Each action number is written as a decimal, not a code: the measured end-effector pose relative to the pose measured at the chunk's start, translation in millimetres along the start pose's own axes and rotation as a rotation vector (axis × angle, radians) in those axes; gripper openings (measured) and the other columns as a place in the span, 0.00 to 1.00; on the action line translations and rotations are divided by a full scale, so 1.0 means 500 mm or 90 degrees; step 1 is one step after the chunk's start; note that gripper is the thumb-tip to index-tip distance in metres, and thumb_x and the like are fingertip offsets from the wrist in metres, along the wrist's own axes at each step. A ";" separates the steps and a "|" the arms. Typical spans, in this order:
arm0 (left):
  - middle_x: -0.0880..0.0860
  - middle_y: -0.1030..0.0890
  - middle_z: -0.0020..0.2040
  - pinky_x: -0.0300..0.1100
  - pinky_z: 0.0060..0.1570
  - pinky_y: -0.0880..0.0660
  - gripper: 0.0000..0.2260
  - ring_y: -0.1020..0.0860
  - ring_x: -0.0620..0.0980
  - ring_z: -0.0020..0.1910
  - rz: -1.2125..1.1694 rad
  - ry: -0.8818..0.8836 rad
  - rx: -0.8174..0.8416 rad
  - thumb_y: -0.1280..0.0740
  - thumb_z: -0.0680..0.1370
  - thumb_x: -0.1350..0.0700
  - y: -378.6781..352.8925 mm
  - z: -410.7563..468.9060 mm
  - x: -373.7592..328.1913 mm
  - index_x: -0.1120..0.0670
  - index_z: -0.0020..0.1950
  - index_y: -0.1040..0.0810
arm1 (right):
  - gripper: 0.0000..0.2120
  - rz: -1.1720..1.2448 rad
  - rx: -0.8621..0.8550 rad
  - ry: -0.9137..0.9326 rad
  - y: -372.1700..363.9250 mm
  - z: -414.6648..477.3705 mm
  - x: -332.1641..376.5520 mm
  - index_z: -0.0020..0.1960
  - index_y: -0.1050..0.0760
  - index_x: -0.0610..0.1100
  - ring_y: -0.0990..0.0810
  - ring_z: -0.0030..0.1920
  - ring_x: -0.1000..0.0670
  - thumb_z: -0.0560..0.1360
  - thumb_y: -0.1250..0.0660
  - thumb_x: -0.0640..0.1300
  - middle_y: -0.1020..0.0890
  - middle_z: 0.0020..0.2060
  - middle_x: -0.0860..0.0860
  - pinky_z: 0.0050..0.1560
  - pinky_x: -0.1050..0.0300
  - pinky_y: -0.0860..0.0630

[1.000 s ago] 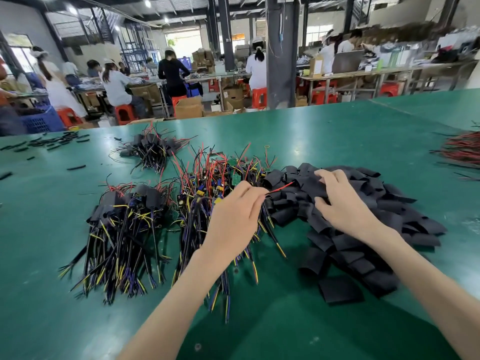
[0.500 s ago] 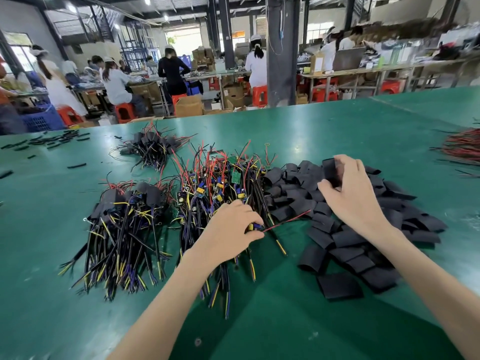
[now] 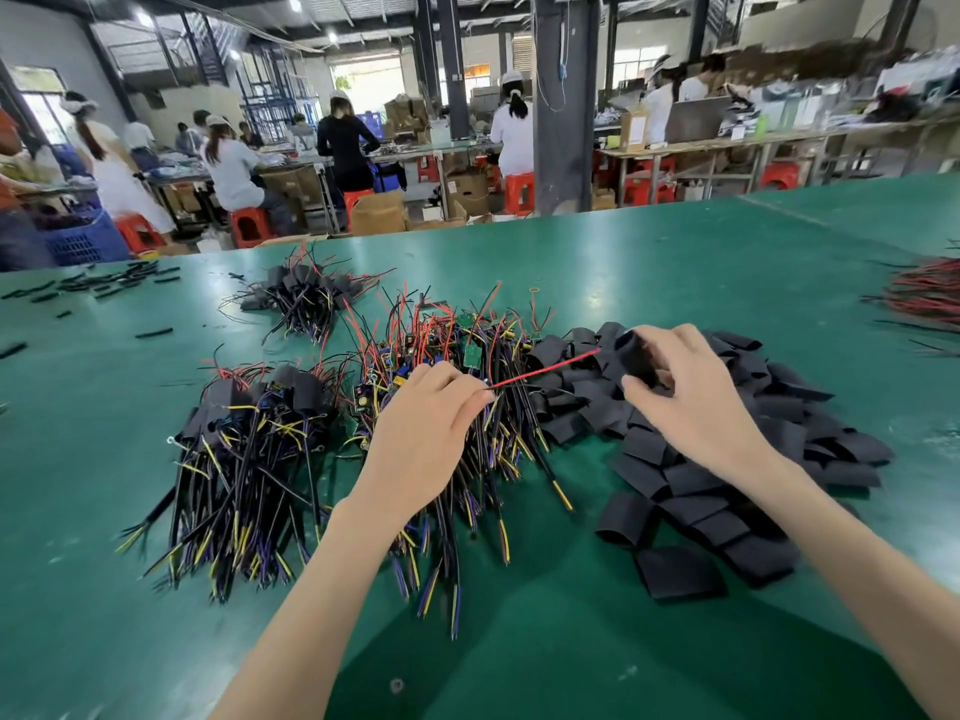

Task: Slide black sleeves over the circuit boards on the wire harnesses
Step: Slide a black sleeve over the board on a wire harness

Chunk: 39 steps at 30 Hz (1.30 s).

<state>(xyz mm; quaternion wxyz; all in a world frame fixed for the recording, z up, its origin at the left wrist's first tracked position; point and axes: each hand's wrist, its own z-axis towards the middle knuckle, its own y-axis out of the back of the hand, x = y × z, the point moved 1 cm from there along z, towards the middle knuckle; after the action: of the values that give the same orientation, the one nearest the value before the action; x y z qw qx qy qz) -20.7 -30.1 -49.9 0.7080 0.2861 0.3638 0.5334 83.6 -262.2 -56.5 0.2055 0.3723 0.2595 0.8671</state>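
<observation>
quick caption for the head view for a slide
Right hand holds a black sleeve while left hand pinches a red wire aimed at it, over the harness pile.

Only the person's arms and hands are in view. The left forearm (image 3: 311,605) is bare along all of its visible length, from the lower edge of the view to the wrist, and it is slender and smooth. The left hand (image 3: 421,449) is bare too, its back showing faint knuckle ridges and slim fingers. The right forearm (image 3: 852,553) is likewise bare and looks broader toward the lower right corner. The right hand (image 3: 696,402) is bare, with long, slim fingers. The fingernails are too small to make out.
</observation>
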 end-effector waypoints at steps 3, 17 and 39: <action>0.52 0.23 0.46 0.45 0.49 0.32 0.12 0.29 0.53 0.49 -0.025 0.038 -0.010 0.41 0.81 0.54 0.003 -0.003 0.003 0.56 0.51 0.19 | 0.19 -0.039 0.059 0.054 -0.008 -0.006 0.002 0.61 0.25 0.40 0.28 0.40 0.49 0.70 0.29 0.36 0.29 0.45 0.49 0.45 0.70 0.38; 0.51 0.24 0.46 0.41 0.48 0.33 0.22 0.28 0.51 0.49 -0.104 0.068 -0.014 0.50 0.79 0.44 0.004 -0.011 -0.013 0.55 0.52 0.20 | 0.18 0.031 0.105 0.052 -0.021 -0.020 0.022 0.58 0.23 0.43 0.24 0.44 0.53 0.69 0.27 0.36 0.27 0.42 0.53 0.54 0.58 0.27; 0.52 0.24 0.43 0.48 0.45 0.28 0.10 0.28 0.53 0.47 -0.022 0.006 0.021 0.38 0.80 0.54 -0.002 -0.013 -0.005 0.56 0.51 0.18 | 0.21 0.010 -0.015 0.137 0.004 -0.010 0.023 0.60 0.22 0.42 0.29 0.48 0.57 0.68 0.28 0.31 0.25 0.49 0.48 0.52 0.74 0.36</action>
<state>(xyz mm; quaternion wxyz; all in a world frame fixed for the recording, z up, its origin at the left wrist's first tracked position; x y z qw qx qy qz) -26.1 -32.6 -53.9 0.7104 0.2892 0.3808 0.5164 72.1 -258.8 -52.2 0.1741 0.2766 0.2668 0.9066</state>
